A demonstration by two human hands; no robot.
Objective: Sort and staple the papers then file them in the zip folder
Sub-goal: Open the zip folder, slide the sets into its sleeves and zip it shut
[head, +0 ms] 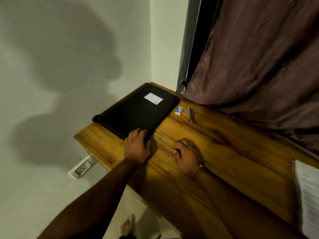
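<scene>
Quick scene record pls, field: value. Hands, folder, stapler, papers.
surface: wooden desk
zip folder: black, flat, desk's far left corner
left hand: on folder's near corner; grip unclear
right hand: over bare desk, loosely curled, holding nothing, blurred
stapler: right of folder, untouched
small box: between folder and stapler
papers: stack at right edge, away from both hands

A wooden table fills the wall's corner; a mauve-brown curtain hangs behind the table, its folds reaching the far edge; a white wall socket sits just below the table's left end.
</scene>
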